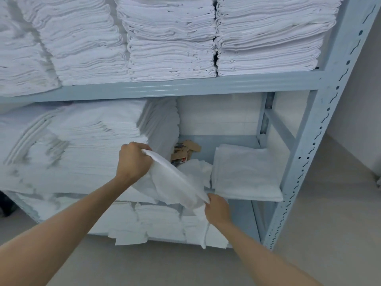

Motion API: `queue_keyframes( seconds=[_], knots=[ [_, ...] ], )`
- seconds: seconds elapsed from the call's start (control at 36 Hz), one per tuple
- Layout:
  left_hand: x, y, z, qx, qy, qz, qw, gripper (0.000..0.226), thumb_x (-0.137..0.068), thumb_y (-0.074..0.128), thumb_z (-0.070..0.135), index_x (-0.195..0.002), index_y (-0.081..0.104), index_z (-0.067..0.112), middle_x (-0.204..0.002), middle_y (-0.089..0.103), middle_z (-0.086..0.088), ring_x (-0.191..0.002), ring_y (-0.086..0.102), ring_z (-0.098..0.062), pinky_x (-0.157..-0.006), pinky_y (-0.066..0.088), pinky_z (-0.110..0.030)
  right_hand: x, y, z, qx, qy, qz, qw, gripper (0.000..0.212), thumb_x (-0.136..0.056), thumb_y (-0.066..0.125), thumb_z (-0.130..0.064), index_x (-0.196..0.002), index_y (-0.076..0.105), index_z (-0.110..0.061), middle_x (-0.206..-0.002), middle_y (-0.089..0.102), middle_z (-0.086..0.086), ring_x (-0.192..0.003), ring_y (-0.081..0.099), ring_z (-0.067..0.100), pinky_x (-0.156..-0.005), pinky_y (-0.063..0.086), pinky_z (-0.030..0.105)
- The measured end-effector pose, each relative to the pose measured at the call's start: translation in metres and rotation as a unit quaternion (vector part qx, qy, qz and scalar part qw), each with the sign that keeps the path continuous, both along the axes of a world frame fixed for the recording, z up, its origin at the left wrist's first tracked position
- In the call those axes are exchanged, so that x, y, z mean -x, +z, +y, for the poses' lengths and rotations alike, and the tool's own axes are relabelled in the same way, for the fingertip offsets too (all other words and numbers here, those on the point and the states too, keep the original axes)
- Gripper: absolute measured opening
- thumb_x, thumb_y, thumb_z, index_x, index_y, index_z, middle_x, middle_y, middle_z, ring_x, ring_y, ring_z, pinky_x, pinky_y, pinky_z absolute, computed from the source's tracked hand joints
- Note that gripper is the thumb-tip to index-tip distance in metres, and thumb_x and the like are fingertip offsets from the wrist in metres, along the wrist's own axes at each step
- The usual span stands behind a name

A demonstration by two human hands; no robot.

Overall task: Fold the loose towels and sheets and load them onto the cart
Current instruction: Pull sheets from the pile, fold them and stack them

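A loose white towel (175,182) stretches between my two hands in front of the middle shelf. My left hand (133,159) grips its upper edge beside a tall stack of folded linen (82,145). My right hand (217,209) pinches the lower corner near the shelf's front edge, and a strip of the towel hangs down below it. More crumpled white cloth (198,168) lies on the shelf behind the towel. A folded towel (245,172) rests flat on the shelf to the right. No cart is in view.
The pale blue metal rack (309,131) holds stacks of folded white linen on the top shelf (169,38) and bottom shelf (144,221). Brown cardboard scraps (185,151) lie at the back of the middle shelf. Beige floor (329,203) spreads right of the rack.
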State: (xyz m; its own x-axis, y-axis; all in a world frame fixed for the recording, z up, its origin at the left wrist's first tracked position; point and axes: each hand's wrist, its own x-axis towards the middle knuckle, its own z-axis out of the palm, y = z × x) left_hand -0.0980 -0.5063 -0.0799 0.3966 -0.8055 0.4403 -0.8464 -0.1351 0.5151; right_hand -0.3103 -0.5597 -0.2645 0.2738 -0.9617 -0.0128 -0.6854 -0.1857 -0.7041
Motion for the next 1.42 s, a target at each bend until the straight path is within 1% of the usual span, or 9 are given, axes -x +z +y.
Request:
queue_keyframes(
  seconds=[0.22, 0.39, 0.56, 0.67, 0.78, 0.86, 1.03, 1.31, 1.42],
  knots=[
    [-0.038, 0.004, 0.018, 0.022, 0.059, 0.116, 0.991, 0.022, -0.079, 0.045, 0.003, -0.067, 0.058, -0.011, -0.059, 0.051, -0.014, -0.060, 0.045, -0.029, -0.052, 0.035, -0.031, 0.019, 0.074, -0.012, 0.140, -0.116, -0.076, 0.980, 0.024, -0.093, 0.046, 0.002, -0.102, 0.067, -0.004, -0.093, 0.069, 0.017, -0.086, 0.063, 0.034, -0.068, 0.050, 0.039],
    [-0.063, 0.016, 0.026, 0.050, 0.069, 0.086, 0.993, 0.031, -0.081, 0.044, -0.001, -0.053, 0.034, 0.008, -0.051, 0.037, -0.008, -0.051, 0.032, -0.024, -0.048, 0.028, -0.032, 0.039, 0.135, -0.020, 0.305, -0.098, 0.084, 0.943, 0.021, -0.102, 0.050, -0.018, -0.106, 0.068, -0.009, -0.082, 0.069, 0.011, -0.068, 0.055, 0.026, -0.056, 0.035, 0.032],
    [-0.074, 0.048, 0.039, 0.125, 0.052, 0.087, 0.987, 0.032, -0.081, 0.041, -0.002, -0.054, 0.029, 0.011, -0.058, 0.031, -0.007, -0.059, 0.027, -0.021, -0.051, 0.022, -0.033, 0.046, 0.175, -0.021, 0.417, -0.109, 0.162, 0.888, 0.045, -0.102, 0.045, -0.045, -0.086, 0.060, -0.006, -0.069, 0.064, 0.010, -0.059, 0.059, 0.031, -0.052, 0.025, 0.030],
    [-0.063, 0.070, 0.042, 0.156, 0.087, 0.151, 0.972, 0.034, -0.077, 0.038, -0.005, -0.053, 0.024, 0.015, -0.055, 0.026, -0.001, -0.053, 0.019, -0.017, -0.047, 0.017, -0.028, 0.050, 0.158, -0.014, 0.375, -0.095, 0.121, 0.914, 0.044, -0.101, 0.045, -0.046, -0.083, 0.056, -0.006, -0.071, 0.064, 0.014, -0.063, 0.060, 0.034, -0.054, 0.027, 0.032],
    [-0.043, 0.080, 0.036, 0.173, 0.096, 0.208, 0.958, 0.035, -0.080, 0.039, -0.004, -0.055, 0.026, 0.015, -0.058, 0.029, 0.001, -0.055, 0.021, -0.016, -0.042, 0.023, -0.025, 0.060, 0.092, 0.003, 0.152, -0.043, 0.065, 0.985, 0.034, -0.104, 0.048, -0.031, -0.119, 0.057, -0.001, -0.107, 0.065, 0.017, -0.099, 0.061, 0.035, -0.074, 0.044, 0.039],
    [-0.027, 0.075, 0.037, 0.151, 0.087, 0.189, 0.966, 0.036, -0.081, 0.039, -0.006, -0.053, 0.028, 0.015, -0.056, 0.030, 0.002, -0.051, 0.022, -0.013, -0.032, 0.018, -0.018, 0.060, 0.063, 0.011, 0.094, -0.049, 0.058, 0.993, 0.028, -0.104, 0.046, -0.025, -0.110, 0.061, -0.002, -0.103, 0.067, 0.018, -0.097, 0.062, 0.036, -0.073, 0.047, 0.038],
    [-0.014, 0.049, 0.045, 0.066, 0.104, 0.158, 0.980, 0.028, -0.077, 0.039, -0.005, -0.057, 0.033, 0.014, -0.059, 0.035, -0.004, -0.055, 0.026, -0.019, -0.048, 0.022, -0.028, 0.058, 0.074, 0.006, 0.101, -0.090, 0.069, 0.988, 0.031, -0.104, 0.043, -0.024, -0.084, 0.059, -0.008, -0.096, 0.067, 0.018, -0.089, 0.063, 0.035, -0.069, 0.044, 0.034],
    [-0.044, 0.018, 0.085, -0.029, 0.130, 0.091, 0.987, 0.023, -0.084, 0.046, 0.002, -0.068, 0.061, -0.006, -0.065, 0.056, -0.016, -0.067, 0.051, -0.030, -0.060, 0.042, -0.034, 0.092, 0.083, -0.007, 0.268, -0.028, 0.264, 0.926, 0.045, -0.105, 0.032, -0.047, -0.107, 0.062, -0.014, -0.089, 0.071, 0.010, -0.080, 0.066, 0.030, -0.059, 0.038, 0.031],
    [-0.046, 0.000, 0.093, -0.085, 0.141, 0.070, 0.984, 0.025, -0.089, 0.053, 0.008, -0.077, 0.064, -0.011, -0.061, 0.053, -0.013, -0.065, 0.051, -0.030, -0.054, 0.037, -0.034, 0.109, 0.096, -0.016, 0.314, 0.000, 0.298, 0.902, 0.048, -0.105, 0.030, -0.046, -0.105, 0.064, -0.012, -0.085, 0.070, 0.009, -0.075, 0.065, 0.030, -0.058, 0.038, 0.032]
  ],
)
